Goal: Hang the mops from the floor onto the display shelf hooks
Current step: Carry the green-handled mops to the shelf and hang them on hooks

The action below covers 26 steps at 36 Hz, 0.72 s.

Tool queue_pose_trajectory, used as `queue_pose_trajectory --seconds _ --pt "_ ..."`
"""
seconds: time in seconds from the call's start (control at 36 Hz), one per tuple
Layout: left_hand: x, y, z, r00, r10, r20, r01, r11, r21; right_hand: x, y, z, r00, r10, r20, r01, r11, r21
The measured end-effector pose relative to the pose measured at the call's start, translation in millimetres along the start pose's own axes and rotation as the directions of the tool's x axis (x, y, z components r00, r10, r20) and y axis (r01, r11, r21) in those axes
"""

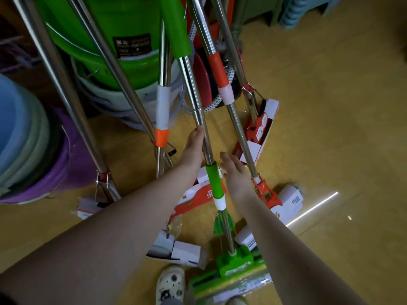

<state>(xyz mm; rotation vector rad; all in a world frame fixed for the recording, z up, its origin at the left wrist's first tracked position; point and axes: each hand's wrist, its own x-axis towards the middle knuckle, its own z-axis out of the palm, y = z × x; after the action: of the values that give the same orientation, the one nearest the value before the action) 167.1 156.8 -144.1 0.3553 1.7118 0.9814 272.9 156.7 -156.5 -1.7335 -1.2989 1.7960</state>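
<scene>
The green mop [227,234] stands upright at near centre, its head on the floor [308,128]. The left hand [193,150] grips the steel pole [201,119]. The right hand [236,172] is open, just right of it. The pole is probably stiff, light and slick, so take hold at the green sleeve [213,179].

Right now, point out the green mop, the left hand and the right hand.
green mop [214,180]: head view, on its green handle sleeve.
left hand [193,149]: head view, on the back of the hand.
right hand [236,172]: head view, on the back of the hand.
</scene>
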Motion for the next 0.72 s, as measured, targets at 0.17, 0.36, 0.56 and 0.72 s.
queue_pose_trajectory --seconds 0.17,0.36,0.56,0.72 --pt "-15 -2 6 0.999 0.042 -0.021 -0.041 0.998 0.056 -8 5 -3 0.999 -0.031 0.012 0.030 0.999 0.029" --pt "-49 4 12 0.999 0.031 0.035 -0.030 1.000 -0.006 -30 15 -7 0.992 -0.094 0.086 0.088 0.994 0.069" --pt "-84 15 15 0.967 0.154 0.202 -0.146 0.988 -0.058 -47 7 -18 0.954 -0.274 0.125 0.261 0.959 0.111" --pt "-115 12 21 0.920 0.210 0.331 -0.218 0.976 -0.013 -72 8 -38 0.940 -0.286 0.185 0.250 0.948 0.195"
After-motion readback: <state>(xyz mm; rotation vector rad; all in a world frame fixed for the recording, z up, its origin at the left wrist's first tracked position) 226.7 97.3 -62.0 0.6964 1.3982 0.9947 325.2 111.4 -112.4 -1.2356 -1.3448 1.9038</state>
